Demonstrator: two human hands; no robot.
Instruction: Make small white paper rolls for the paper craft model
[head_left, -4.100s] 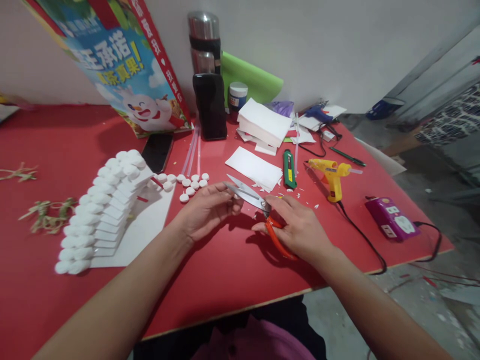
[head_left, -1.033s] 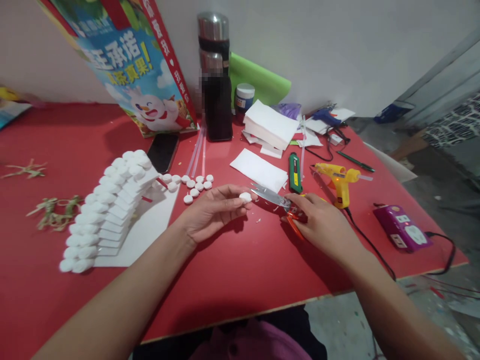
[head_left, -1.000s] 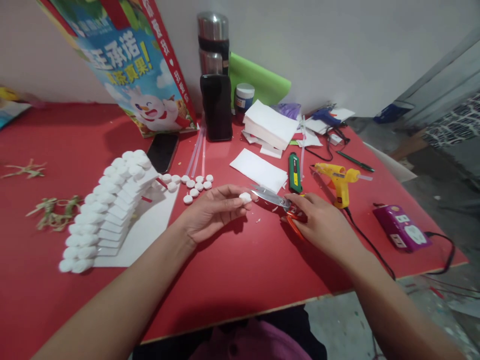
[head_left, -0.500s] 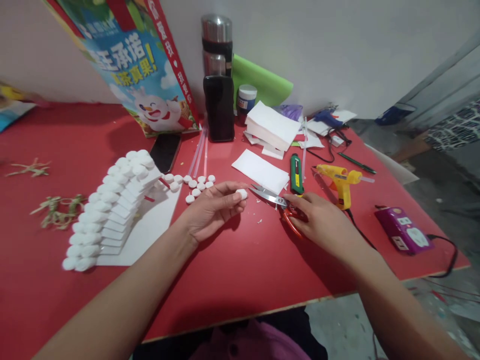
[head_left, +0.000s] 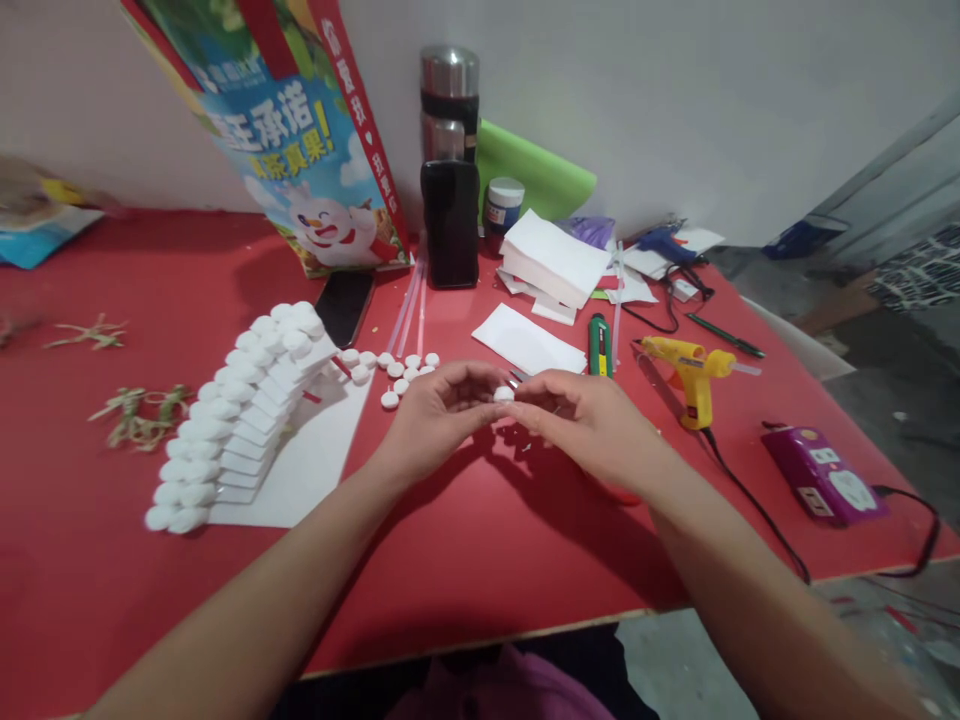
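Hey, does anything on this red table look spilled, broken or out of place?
Nothing looks broken, and I see no liquid spill. Small white scraps lie loose on the red table near the right hand, like stray litter. Farther back, the white paper stack sits crookedly over loose pieces, looking untidy.

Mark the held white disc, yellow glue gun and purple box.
White disc (head_left: 504, 395), head view: visible face.
Yellow glue gun (head_left: 696, 380), head view: top of handle.
Purple box (head_left: 811, 470), head view: labelled face.
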